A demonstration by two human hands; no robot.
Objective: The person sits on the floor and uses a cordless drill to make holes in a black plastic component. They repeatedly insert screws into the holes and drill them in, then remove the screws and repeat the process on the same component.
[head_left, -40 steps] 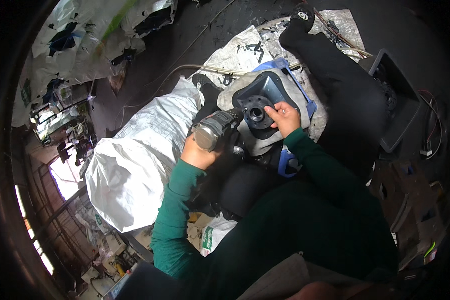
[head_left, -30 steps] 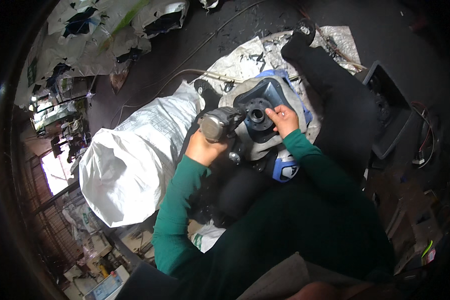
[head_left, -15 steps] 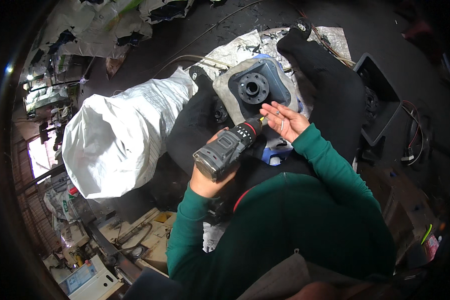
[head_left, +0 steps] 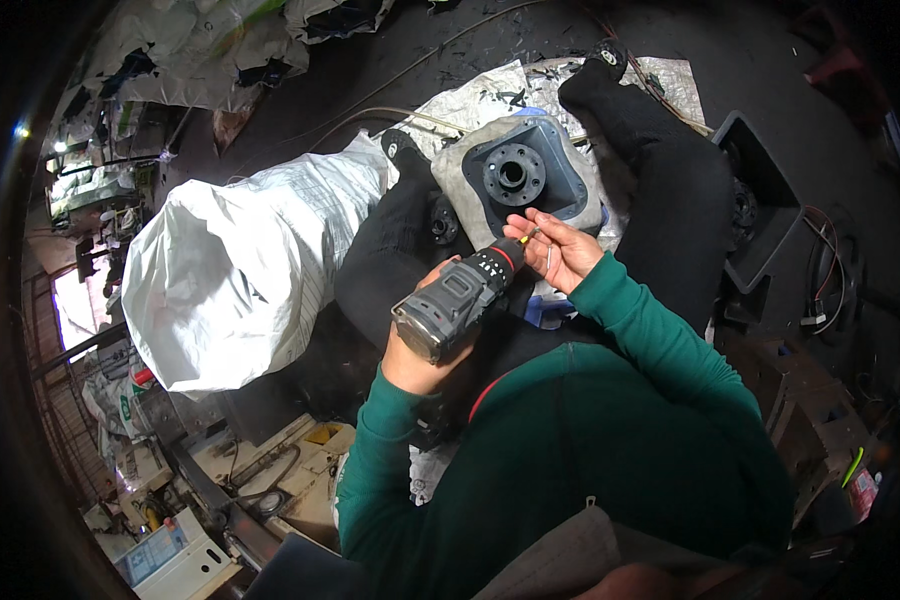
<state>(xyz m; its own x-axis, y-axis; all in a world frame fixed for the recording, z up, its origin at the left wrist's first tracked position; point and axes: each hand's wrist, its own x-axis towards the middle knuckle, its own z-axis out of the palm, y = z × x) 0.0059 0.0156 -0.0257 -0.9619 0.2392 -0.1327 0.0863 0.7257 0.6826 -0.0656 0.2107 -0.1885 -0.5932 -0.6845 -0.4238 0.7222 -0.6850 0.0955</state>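
My left hand [head_left: 418, 368] is wrapped round the handle of a grey and black cordless drill [head_left: 445, 308] with a red ring near its chuck. Its yellow-banded bit [head_left: 525, 239] points up and right to the fingers of my right hand [head_left: 570, 258], which are closed in a pinch at the tip. A small screw [head_left: 549, 257] lies across those fingers; what is right at the bit's tip is too small to make out. Just beyond sits a squarish grey housing [head_left: 567, 178] between my legs, with a round black flange [head_left: 513, 174] ringed by holes in its recess.
A white woven sack [head_left: 232, 285] lies gaping at the left. To the right is a dark grey bin-like housing [head_left: 770, 190], with thin loose wires [head_left: 838, 270] beside it. A sheet [head_left: 670, 85] spreads beneath the work, and a hose [head_left: 410, 116] runs behind the sack.
My right hand has moved slightly left and its spread fingers have drawn together at the bit's tip. The drill has shifted a little to the right.
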